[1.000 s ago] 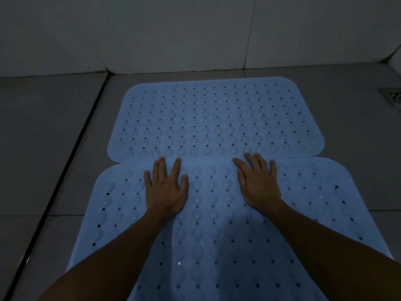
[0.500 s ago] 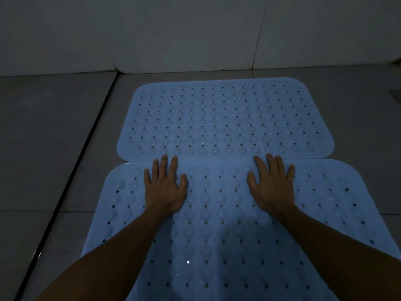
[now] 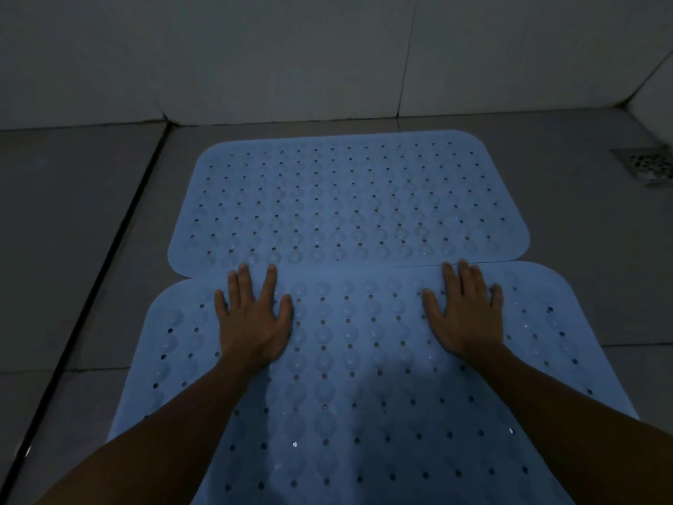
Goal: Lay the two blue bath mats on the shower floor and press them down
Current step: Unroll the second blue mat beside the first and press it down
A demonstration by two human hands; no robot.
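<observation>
1. both forearms reach in from the near edge of the view, bare, angled inward over the near mat [image 3: 349,395].
2. near mat: pale blue, rounded corners, dotted with small holes and round suction bumps. it lies flat on the shower floor [image 3: 73,249] under both hands and runs out of view at the bottom.
3. left hand [image 3: 255,318]: palm down on the near mat, fingers spread and straight, gripping nothing. fingertips reach the mat's far edge, right at the seam with the far mat [image 3: 349,202].
4. right hand [image 3: 468,315]: same posture, flat and splayed, palm on the near mat, nothing grasped. its fingertips also touch the seam line. the two hands are well apart, with bare mat between them.
5. just beyond the fingertips: the far mat, same blue, same hole pattern, lying flat. its near edge meets the near mat's far edge; the near mat seems to overlap it slightly, though dim light makes this hard to tell.
6. left of the left hand: a dark grout line [image 3: 109,256] runs along the floor tiles, clear of both mats.
7. far right, beyond the right hand: a square metal floor drain [image 3: 646,165], apart from the mats.
8. farthest: a pale tiled wall [image 3: 291,60] rises just beyond the far mat's far edge.
</observation>
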